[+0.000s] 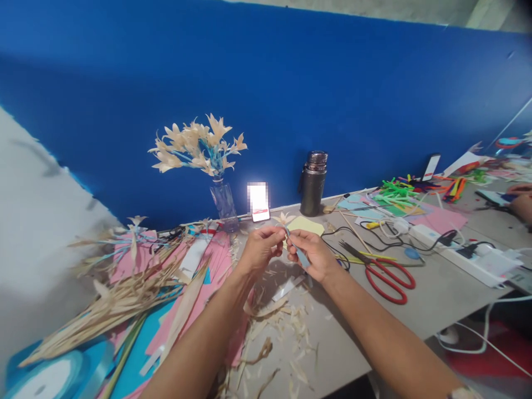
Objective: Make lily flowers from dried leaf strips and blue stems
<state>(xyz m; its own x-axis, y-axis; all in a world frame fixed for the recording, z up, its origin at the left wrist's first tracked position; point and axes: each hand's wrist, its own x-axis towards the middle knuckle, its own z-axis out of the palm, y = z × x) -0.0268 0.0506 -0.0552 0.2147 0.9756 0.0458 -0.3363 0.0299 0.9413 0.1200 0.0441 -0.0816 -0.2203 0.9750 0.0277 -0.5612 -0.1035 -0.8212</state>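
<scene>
Above the middle of the table, my left hand [262, 247] is closed in a pinch at the base of a small cream dried-husk flower [284, 218]. Right beside it, my right hand [311, 252] pinches a pale blue ribbon strip [301, 256], which runs from below the flower down past the palm. The fingertips of both hands almost touch and partly hide the stem. Cream husk scraps [291, 327] lie scattered beneath my hands. To the right, a pair of red-handled scissors [388, 274] rests on the table, blades parted.
A clear vase [224, 205] of husk flowers, a lit phone [260, 205] and a dark thermos [313, 185] stand by the blue wall. Dried husks [112, 305] and a blue ribbon roll [50, 374] lie left. A power strip [453, 252] with cables lies right, near another person's hand [521, 202].
</scene>
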